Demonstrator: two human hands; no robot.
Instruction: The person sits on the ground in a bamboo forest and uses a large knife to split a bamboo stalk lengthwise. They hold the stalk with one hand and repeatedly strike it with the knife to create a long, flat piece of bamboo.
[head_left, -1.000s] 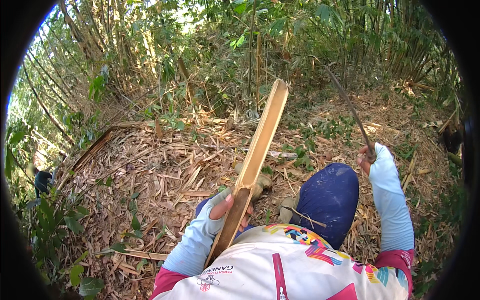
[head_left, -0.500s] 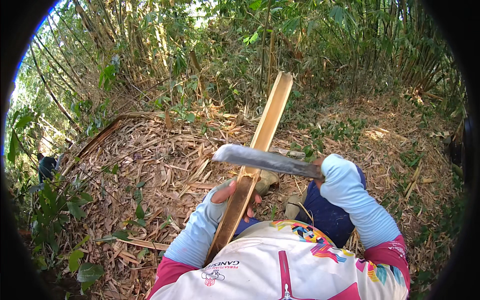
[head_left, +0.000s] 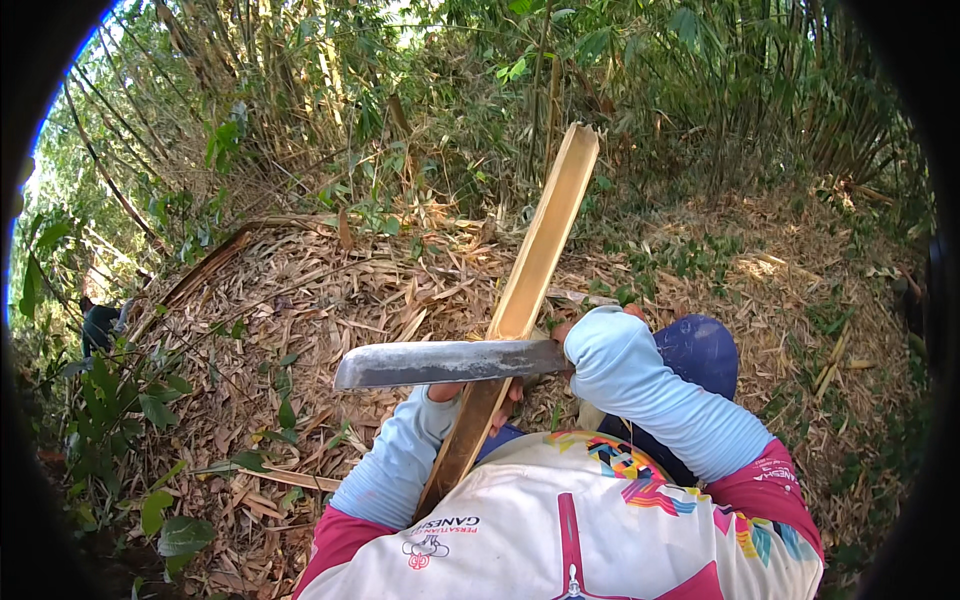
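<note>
A long split length of bamboo (head_left: 551, 232) slants up and away from my body, its hollow face upward and its far end ragged. My left hand (head_left: 443, 393) is wrapped around the near part, fingers showing on the right side. A machete (head_left: 440, 364) with a broad, dull grey blade lies crosswise over the bamboo just beyond that hand, its tip pointing left. My right hand (head_left: 566, 336), mostly covered by a light blue sleeve, grips the machete at its handle end. Whether the blade touches the bamboo I cannot tell.
Dry leaves and bamboo sheaths (head_left: 300, 310) cover the ground. Dense bamboo stems (head_left: 840, 110) stand at the back. Green leafy plants (head_left: 150, 410) grow at the left. My blue-clad knee (head_left: 705, 350) is beside my right forearm. A dark figure or object (head_left: 98, 325) is at the far left.
The machete has moved left and down across the bamboo, with my right hand following. The bamboo's far end has shifted slightly up and right. My left hand keeps its hold.
</note>
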